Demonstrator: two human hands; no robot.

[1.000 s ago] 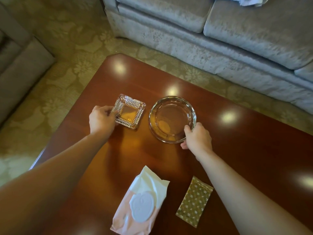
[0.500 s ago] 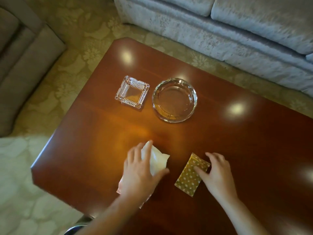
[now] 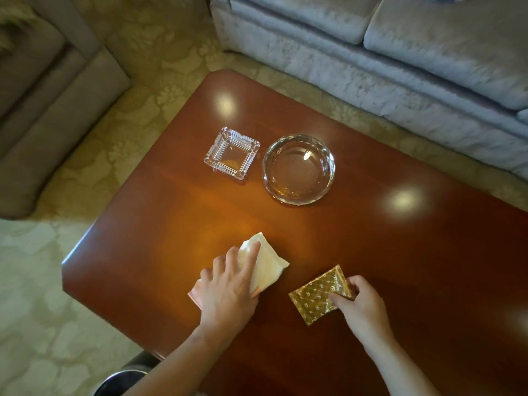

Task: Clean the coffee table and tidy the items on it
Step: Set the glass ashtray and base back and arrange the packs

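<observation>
Both hands have left the glass ashtrays, where they were 1 s back, and come to the near edge of the table. Since 0.5 s ago the right hand (image 3: pixel 360 305) has gone from flat fingers beside the gold packet (image 3: pixel 313 302) to a pinch on it. The left hand (image 3: pixel 228 292) lies on the wipes pack (image 3: pixel 268 267) much as before.

L forearm comes in from bottom centre, wrist straight, palm down. Its fingers are spread and extended over the pack, index laid straight along the white top, thumb at the pack's rt edge. It's a flat press, not a clench.

R forearm enters from bottom rt, wrist bent inward. Fingers curl round the packet's rt edge w/ thumb on top, so it's grasping the packet. Can't tell if the packet is fully off the wood.

Wipes pack: soft, crinkly plastic, white at the far end, pink at the near corner, set diagonal. Gold packet: flat, shiny foil rectangle w/ a small repeat pattern, just rt of the pack, not touching it.

Further back sit the square ashtray (image 3: pixel 232 152), clear ribbed cut glass, and the round ashtray (image 3: pixel 298 169), thick smooth glass w/ a faceted rim. They're side by side, a narrow gap between.

Coffee table (image 3: pixel 400 267): glossy reddish-brown wood w/ rounded corners and bright light spots. Sofa (image 3: pixel 400 52) in grey crushed velvet behind, armchair (image 3: pixel 43 110) at left, floral beige carpet (image 3: pixel 137 90) below.
</observation>
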